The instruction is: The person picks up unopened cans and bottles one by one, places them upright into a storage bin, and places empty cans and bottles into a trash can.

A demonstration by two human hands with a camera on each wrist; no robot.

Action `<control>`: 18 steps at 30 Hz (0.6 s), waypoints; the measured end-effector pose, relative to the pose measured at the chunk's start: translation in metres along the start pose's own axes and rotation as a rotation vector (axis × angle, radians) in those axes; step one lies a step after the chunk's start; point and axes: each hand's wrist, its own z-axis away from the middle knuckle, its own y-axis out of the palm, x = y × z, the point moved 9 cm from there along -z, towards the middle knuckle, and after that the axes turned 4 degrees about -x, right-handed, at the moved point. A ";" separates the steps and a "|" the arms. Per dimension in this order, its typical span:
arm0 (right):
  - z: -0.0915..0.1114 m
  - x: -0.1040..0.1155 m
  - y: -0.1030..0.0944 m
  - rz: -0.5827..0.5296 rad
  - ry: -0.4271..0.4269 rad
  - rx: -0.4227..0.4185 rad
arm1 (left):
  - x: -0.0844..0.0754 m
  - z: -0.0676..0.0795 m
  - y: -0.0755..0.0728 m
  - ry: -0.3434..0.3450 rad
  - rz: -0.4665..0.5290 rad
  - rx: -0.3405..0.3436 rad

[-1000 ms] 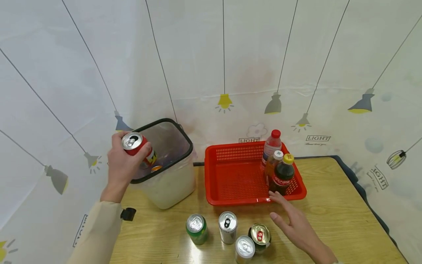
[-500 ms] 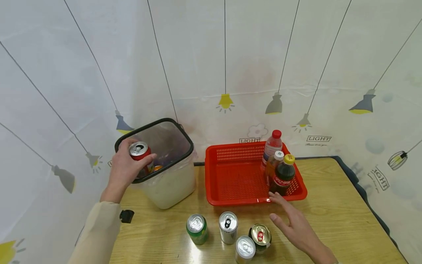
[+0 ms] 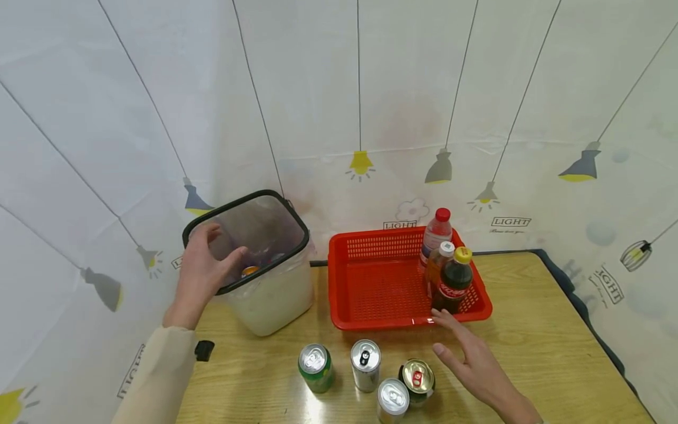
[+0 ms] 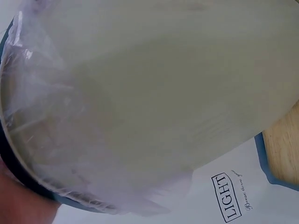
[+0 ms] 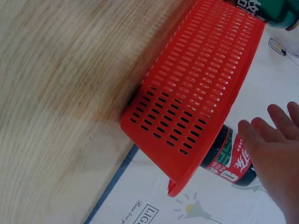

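My left hand is over the mouth of the white bin, thumb and fingers apart with nothing between them. Inside the bin, the orange top of a can shows; the rest is shaded. The bin's wall and loose plastic liner fill the left wrist view. My right hand hovers with extended fingers by the front rim of the red basket, holding nothing. To its left stand a green can, a silver can, a pale can and a dark gold-topped can.
Three bottles stand at the basket's right end: a red-capped clear one, a white-capped amber one and a yellow-capped cola bottle. A patterned wall sheet hangs behind the wooden table.
The red can, held above the bin and then lowered into its mouth, has left my left hand. The left fingers have let go. My right hand stays where it was.
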 end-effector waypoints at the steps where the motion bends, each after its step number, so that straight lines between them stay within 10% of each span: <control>1: 0.000 0.000 0.000 -0.002 0.002 0.001 | -0.003 0.002 -0.004 0.026 0.015 -0.050; 7: 0.001 0.000 -0.001 -0.001 0.011 0.004 | -0.048 0.032 -0.018 0.383 0.097 -0.301; 11: 0.002 0.001 -0.002 -0.004 0.009 0.003 | -0.091 0.065 -0.008 0.721 0.142 -0.335; 14: 0.003 0.002 -0.002 0.003 -0.008 -0.006 | -0.111 0.087 0.013 0.861 0.135 -0.257; 18: 0.004 0.003 0.000 0.028 -0.032 -0.020 | -0.114 0.107 0.057 0.849 0.057 0.022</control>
